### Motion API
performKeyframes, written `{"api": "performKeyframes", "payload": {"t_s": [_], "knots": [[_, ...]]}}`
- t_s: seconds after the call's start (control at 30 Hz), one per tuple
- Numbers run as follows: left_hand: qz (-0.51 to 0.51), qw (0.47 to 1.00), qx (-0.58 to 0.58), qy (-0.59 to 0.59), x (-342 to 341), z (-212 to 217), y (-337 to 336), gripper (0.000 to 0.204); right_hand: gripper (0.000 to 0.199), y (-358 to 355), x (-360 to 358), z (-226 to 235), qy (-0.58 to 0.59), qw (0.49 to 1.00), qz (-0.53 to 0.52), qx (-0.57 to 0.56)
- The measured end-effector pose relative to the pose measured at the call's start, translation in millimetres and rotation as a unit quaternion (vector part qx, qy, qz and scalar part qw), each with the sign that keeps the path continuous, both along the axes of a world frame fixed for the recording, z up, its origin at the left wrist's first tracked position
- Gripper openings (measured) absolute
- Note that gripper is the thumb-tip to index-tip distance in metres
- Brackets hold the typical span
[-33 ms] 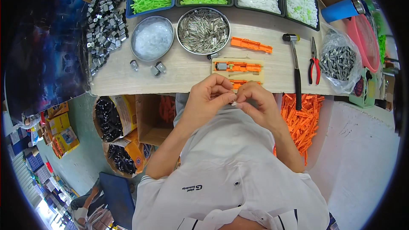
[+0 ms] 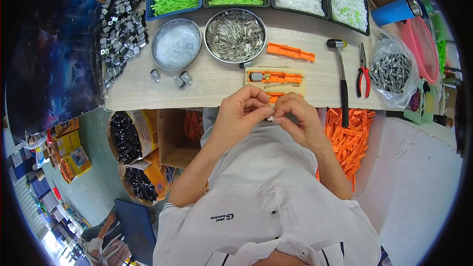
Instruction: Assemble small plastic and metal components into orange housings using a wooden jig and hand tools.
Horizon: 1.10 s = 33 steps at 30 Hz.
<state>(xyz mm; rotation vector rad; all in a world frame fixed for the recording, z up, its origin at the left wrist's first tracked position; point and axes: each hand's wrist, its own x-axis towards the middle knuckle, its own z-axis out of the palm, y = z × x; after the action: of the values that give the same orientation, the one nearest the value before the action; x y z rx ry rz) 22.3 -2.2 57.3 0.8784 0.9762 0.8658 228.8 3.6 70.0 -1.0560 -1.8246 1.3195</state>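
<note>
Centre of frame: left hand (image 2: 240,113) and right hand (image 2: 299,118) meet fingertip to fingertip, each grip pinching one small white part (image 2: 270,117) just below the desk (image 2: 148,91) edge, near the wooden jig (image 2: 275,80) holding orange pieces.

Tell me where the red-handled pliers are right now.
In the head view, the red-handled pliers lie on the wooden table toward the person's right, between the hammer and the clear bag of grey metal parts.
</note>
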Motion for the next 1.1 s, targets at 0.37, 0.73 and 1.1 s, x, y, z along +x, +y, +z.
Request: {"api": "performKeyframes", "payload": {"t_s": [0.37,0.73,1.1], "knots": [[0.108,0.847,0.402,0.331,15.6,-10.8,-1.1,0.016,0.016,35.9,-4.6,-17.4,-0.140,0.966,-0.112,0.184],[-0.014,0.742,0.472,0.476,23.4,-28.8,-1.0,0.027,0.017,55.9,-9.9,-27.7,-0.225,0.932,-0.075,0.272],[-0.033,0.702,0.457,0.545,40.6,-36.6,-11.7,0.046,0.018,53.3,-3.2,-24.1,-0.219,0.931,-0.054,0.288]]}}
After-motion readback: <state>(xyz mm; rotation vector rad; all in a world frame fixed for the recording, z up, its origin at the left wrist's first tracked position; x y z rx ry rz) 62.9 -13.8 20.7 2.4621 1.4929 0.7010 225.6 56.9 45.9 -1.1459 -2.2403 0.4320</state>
